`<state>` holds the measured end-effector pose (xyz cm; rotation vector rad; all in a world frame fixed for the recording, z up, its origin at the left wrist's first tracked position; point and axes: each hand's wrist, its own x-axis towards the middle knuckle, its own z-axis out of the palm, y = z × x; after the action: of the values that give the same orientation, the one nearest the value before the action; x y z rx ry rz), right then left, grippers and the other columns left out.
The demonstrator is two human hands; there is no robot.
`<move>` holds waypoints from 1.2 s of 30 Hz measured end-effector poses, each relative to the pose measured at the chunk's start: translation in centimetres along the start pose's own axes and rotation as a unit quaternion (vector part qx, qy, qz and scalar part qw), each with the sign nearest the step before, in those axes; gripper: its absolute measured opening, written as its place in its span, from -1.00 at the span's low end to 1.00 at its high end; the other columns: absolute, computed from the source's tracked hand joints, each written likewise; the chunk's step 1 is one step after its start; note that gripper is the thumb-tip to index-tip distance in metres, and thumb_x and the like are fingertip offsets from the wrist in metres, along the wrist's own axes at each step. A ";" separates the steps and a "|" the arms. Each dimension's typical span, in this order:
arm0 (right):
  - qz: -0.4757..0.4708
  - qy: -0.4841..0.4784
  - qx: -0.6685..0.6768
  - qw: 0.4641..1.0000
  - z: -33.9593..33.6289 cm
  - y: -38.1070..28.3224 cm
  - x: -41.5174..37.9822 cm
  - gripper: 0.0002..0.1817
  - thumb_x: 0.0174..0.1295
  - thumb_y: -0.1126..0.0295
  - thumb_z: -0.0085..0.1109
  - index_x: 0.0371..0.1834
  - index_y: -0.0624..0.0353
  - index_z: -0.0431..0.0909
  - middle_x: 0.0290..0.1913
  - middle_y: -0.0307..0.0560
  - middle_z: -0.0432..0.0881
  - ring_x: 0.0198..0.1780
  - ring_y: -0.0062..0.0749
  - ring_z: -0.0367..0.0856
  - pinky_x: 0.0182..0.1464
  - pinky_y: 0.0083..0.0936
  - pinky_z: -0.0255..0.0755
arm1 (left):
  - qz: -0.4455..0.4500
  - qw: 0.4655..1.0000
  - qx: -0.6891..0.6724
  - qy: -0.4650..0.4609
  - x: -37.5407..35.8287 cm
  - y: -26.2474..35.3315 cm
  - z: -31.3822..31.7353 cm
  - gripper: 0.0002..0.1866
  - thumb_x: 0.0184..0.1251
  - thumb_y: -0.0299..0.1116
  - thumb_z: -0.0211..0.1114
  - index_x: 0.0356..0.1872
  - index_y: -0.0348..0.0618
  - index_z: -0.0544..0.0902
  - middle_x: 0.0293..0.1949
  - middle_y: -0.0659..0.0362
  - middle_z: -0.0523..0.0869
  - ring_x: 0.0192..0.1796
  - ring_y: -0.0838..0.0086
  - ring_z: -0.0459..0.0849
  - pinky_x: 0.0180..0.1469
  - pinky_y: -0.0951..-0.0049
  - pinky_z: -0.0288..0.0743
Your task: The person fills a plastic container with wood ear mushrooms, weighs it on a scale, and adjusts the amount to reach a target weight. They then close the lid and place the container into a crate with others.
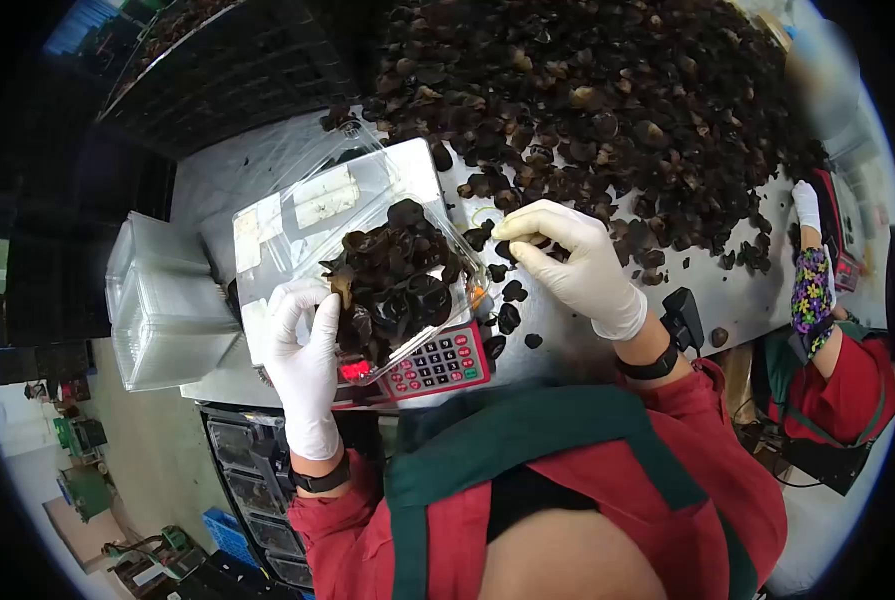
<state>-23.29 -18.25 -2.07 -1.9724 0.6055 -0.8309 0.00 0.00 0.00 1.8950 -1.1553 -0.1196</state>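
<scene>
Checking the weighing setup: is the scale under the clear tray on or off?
The scale is on: red light glows at its display, left of the keypad. I cannot read the figure.

floor (152, 440): greenish | wall (15, 415): whitish | table (577, 350): shiny metal | drawers (235, 447): dark

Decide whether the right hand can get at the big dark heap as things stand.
Probably yes: the right hand is beside the near edge of the big dark heap, and nothing visible blocks the way; only small loose pieces lie nearby.
</scene>
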 end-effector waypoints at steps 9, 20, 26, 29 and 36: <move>-0.253 -0.045 -0.258 0.931 8.3 -4.0 2.8 -0.80 0.15 0.27 0.18 -0.17 0.02 0.60 -0.31 -0.22 0.58 -0.08 -0.30 0.57 0.04 -0.29 0.39 | 0.055 0.998 0.031 -0.030 0.0 1.8 0.6 -0.93 0.20 -0.65 0.33 -0.30 -0.37 0.65 -0.17 0.07 0.70 -0.03 0.31 0.65 0.16 0.38 0.45; -0.032 -0.104 -0.146 0.983 -5.7 3.1 -6.4 -0.85 0.16 0.33 0.20 -0.31 0.14 0.66 -0.31 -0.01 0.69 -0.17 -0.08 0.67 -0.10 -0.16 0.52 | 0.120 0.986 0.088 -0.074 -0.5 0.3 1.0 -0.84 0.25 -0.62 0.35 -0.16 -0.23 0.70 -0.11 0.12 0.72 0.02 0.26 0.65 0.18 0.29 0.44; 0.158 -0.263 -0.282 0.909 -16.3 2.4 -17.0 -0.72 0.10 0.47 0.17 -0.10 0.06 0.69 -0.08 -0.07 0.69 0.00 -0.12 0.63 0.07 -0.21 0.52 | 0.094 0.988 0.112 -0.052 -0.9 0.3 1.3 -0.77 0.37 -0.61 0.25 0.02 -0.32 0.65 -0.03 0.09 0.71 0.08 0.25 0.64 0.25 0.26 0.42; 0.164 -0.099 -0.344 0.919 -15.3 5.1 -15.1 -0.58 0.14 0.48 0.22 0.12 0.01 0.62 0.04 -0.10 0.63 0.13 -0.12 0.55 0.13 -0.29 0.50 | 0.047 0.998 0.020 -0.030 -1.2 -0.2 1.5 -0.61 0.38 -0.64 0.21 0.22 -0.34 0.54 0.13 0.04 0.63 0.15 0.24 0.61 0.32 0.23 0.37; 0.088 0.035 -0.380 0.920 -11.3 13.4 -8.4 -0.70 0.21 0.43 0.16 0.01 0.01 0.68 -0.06 -0.09 0.63 0.06 -0.10 0.55 0.12 -0.27 0.53 | 0.054 0.993 0.106 0.015 -2.7 2.3 0.3 -0.51 0.47 -0.59 0.12 0.40 -0.30 0.37 0.28 0.03 0.52 0.25 0.26 0.56 0.32 0.26 0.39</move>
<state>-38.49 -25.10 -12.01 -2.5232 1.2722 -0.5956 -3.25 1.47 0.59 2.0060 -1.2891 0.0961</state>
